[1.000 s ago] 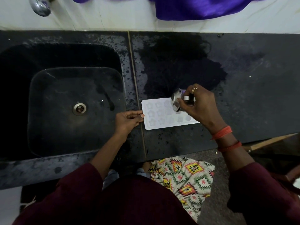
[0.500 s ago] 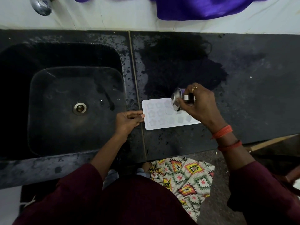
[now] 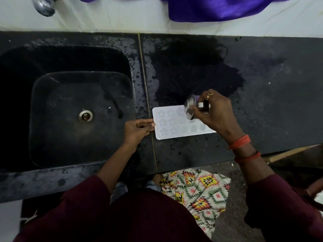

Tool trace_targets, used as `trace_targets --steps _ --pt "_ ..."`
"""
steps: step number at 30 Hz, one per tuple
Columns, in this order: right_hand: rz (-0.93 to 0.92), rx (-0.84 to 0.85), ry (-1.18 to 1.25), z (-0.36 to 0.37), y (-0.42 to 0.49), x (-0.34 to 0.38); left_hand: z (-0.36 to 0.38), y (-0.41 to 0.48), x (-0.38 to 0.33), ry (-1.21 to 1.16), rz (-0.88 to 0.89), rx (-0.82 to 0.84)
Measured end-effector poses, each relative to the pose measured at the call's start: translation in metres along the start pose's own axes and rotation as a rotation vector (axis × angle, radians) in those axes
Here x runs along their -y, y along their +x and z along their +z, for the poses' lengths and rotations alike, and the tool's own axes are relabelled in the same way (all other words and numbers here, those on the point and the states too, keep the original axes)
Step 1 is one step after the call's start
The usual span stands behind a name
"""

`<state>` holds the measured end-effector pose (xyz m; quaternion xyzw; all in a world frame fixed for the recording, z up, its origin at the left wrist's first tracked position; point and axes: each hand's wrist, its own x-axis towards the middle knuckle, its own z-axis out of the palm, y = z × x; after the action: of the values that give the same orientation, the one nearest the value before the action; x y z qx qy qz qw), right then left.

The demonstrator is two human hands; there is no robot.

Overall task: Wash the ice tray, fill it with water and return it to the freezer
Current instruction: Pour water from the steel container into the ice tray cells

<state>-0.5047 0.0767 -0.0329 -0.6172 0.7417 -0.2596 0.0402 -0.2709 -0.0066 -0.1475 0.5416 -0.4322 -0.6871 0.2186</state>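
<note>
A white ice tray (image 3: 174, 124) with star-shaped and rounded moulds lies flat on the black counter (image 3: 262, 102), just right of the sink. My left hand (image 3: 138, 129) pinches its left edge with curled fingers. My right hand (image 3: 215, 116) grips a small steel cup (image 3: 190, 106) tipped on its side above the tray's right part, its mouth facing left and down. The hand and cup hide the tray's far right moulds.
A black sink (image 3: 75, 109) with a round drain (image 3: 85, 116) takes up the left side. A chrome tap (image 3: 43, 6) shows at top left, purple cloth (image 3: 218, 7) hangs on the white wall. A wet dark patch (image 3: 192, 75) spreads behind the tray.
Almost nothing has moved; the right hand and tipped cup have shifted very slightly while the left hand keeps its hold on the tray edge.
</note>
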Motion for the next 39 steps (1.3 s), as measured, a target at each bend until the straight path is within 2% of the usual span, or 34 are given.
trace_targets --steps 19,30,39 --pt "0.108 -0.078 0.12 -0.002 -0.001 0.01 0.0 0.002 0.002 0.001 -0.004 -0.004" --pt "-0.012 -0.007 0.062 0.013 -0.001 0.017 0.0 0.001 0.002 -0.004 0.011 0.003" --pt "-0.037 0.032 0.029 0.018 0.002 0.017 0.0 0.003 0.004 0.004 0.001 -0.005"
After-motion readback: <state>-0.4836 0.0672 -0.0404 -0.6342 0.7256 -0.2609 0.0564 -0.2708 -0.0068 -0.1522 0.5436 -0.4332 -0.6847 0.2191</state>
